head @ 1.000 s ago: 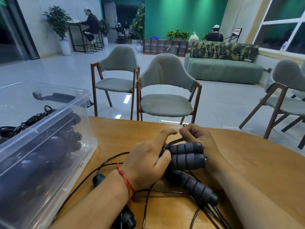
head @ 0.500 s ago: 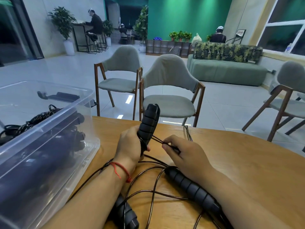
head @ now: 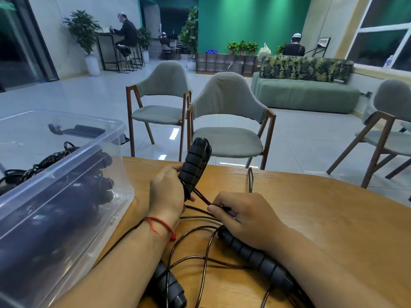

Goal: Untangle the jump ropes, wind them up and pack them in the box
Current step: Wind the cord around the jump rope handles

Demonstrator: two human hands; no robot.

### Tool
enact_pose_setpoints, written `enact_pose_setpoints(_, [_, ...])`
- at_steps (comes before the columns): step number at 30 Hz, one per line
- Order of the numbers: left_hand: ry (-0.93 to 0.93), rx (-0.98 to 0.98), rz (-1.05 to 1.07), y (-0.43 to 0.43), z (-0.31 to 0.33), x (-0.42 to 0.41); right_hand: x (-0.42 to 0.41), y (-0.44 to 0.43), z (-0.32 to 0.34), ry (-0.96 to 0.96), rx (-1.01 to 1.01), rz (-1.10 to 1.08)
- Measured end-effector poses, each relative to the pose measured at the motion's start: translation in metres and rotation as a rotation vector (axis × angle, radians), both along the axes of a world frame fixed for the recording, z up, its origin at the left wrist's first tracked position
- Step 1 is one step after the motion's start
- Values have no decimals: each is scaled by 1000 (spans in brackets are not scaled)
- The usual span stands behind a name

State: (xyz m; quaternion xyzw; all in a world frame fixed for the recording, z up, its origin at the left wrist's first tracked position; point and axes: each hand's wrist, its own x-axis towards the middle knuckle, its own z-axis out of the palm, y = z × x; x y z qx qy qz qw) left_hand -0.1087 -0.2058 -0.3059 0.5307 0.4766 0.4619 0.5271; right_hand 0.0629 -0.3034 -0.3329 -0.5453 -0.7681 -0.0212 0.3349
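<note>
Now my left hand [head: 165, 194] curls round one rope's paired handles [head: 195, 165], held upright as a spool, while my right hand [head: 242, 216] pinches its cord [head: 201, 196] taut for winding, a loose handle [head: 255, 256] lying near on the table [head: 311, 218], the box [head: 73, 165] waiting at left.

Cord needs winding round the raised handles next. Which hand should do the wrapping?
Right, probably. The right hand pinches the cord just beside the handles, while the left hand grips those handles upright, so it serves better as the anchor.
</note>
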Motion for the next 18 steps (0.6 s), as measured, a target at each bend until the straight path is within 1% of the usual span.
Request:
enact_pose_setpoints(3, [74, 126, 9, 1, -1, -1, 3, -2, -1, -3, 46, 6])
enact_pose_setpoints(5, [177, 146, 24, 4, -1, -3, 6, -5, 1, 7, 80, 29])
enact_pose_setpoints(7, [321, 187, 5, 5, -3, -3, 6, -7, 5, -5, 140, 62])
enact_pose_setpoints(9, [538, 270, -89, 1, -7, 1, 2, -7, 7, -49, 222, 98])
enact_pose_setpoints(11, [704, 343, -189, -7, -9, 6, 0, -4, 5, -37, 294, 96])
enact_pose_setpoints(13, [762, 397, -233, -14, -8, 8, 4, -2, 2, 49, 349, 23])
enact_pose_setpoints(15, [770, 456, -269, -20, -4, 7, 9, -3, -1, 156, 367, -48])
enact_pose_setpoints(18, [751, 573, -374, -28, -2, 6, 8, -3, 0, 364, 271, -57])
